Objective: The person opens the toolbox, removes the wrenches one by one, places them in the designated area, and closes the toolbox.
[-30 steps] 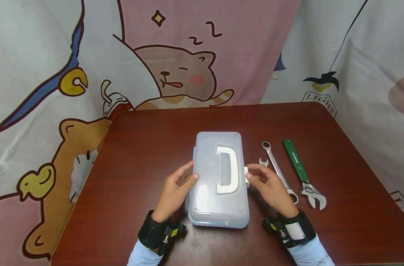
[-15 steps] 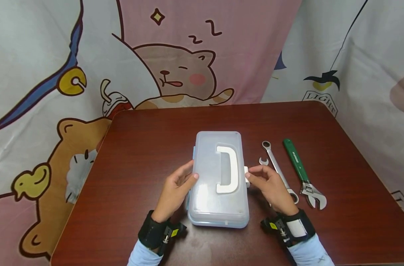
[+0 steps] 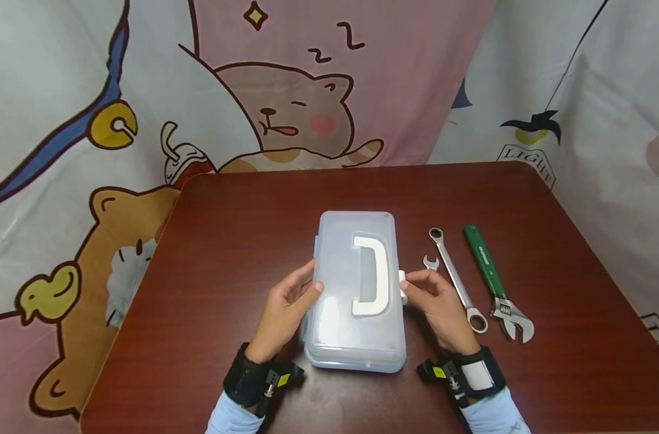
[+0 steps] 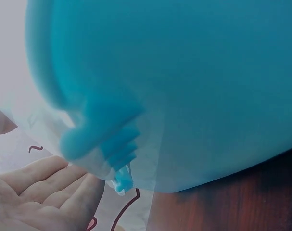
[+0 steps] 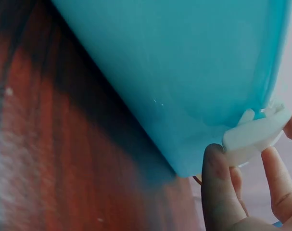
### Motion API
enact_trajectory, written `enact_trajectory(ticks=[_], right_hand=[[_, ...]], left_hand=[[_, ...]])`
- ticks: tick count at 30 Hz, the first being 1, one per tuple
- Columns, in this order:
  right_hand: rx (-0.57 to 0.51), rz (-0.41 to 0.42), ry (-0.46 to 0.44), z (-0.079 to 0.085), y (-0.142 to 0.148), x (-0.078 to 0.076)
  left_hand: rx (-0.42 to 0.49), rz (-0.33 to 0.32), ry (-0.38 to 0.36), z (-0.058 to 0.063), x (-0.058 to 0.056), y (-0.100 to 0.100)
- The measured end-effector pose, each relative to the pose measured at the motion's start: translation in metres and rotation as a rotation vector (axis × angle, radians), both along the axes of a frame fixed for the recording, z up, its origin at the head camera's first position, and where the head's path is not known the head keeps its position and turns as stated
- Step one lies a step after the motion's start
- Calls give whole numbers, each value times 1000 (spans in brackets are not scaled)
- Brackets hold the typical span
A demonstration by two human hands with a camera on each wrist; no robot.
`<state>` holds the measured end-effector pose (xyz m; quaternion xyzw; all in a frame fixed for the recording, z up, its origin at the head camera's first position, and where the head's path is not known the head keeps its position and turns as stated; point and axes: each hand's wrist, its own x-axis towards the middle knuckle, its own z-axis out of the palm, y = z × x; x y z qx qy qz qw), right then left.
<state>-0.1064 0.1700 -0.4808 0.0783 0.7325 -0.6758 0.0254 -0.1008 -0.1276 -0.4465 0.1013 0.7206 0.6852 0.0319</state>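
A translucent plastic storage box (image 3: 332, 325) with a white carry handle (image 3: 382, 277) lies lengthwise on the table, its lid down. My left hand (image 3: 283, 310) rests against its left side, thumb at the lid's edge; in the left wrist view the fingers (image 4: 54, 185) reach nearly straight toward the blue hinge (image 4: 105, 130). On the opposite side, my right hand (image 3: 443, 307) pinches the white latch (image 3: 403, 288) between thumb and fingers. Seen from the right wrist, that latch (image 5: 256, 132) sticks out from the box wall, with fingertips at its lower edge.
Right of the box lie a long ring spanner (image 3: 454, 277), a smaller open-ended spanner (image 3: 431, 263) partly hidden by the right hand, and an adjustable wrench (image 3: 484, 265) with a green handle. A cartoon-printed cloth (image 3: 394, 72) hangs behind the brown table (image 3: 243, 223).
My right wrist has swung slightly left while its fingers stay at the latch. The left hand and box hold nearly the same place; the head view has shifted a little.
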Motion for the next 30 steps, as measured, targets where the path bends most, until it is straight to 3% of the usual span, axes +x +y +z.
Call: enact_trajectory(ticks=[4, 14, 20, 25, 30], right_hand=[[-12, 1, 11, 1, -3, 4], [106, 13, 9, 11, -2, 8], [256, 40, 119, 11, 1, 12], [282, 73, 180, 10, 3, 15], [294, 82, 135, 16, 7, 17]], left_hand=[[-34, 3, 11, 2, 1, -2], [-54, 8, 15, 1, 1, -3], [-77, 1, 16, 1, -1, -1], [-93, 5, 4, 1, -1, -3], [-101, 24, 20, -2, -1, -4]])
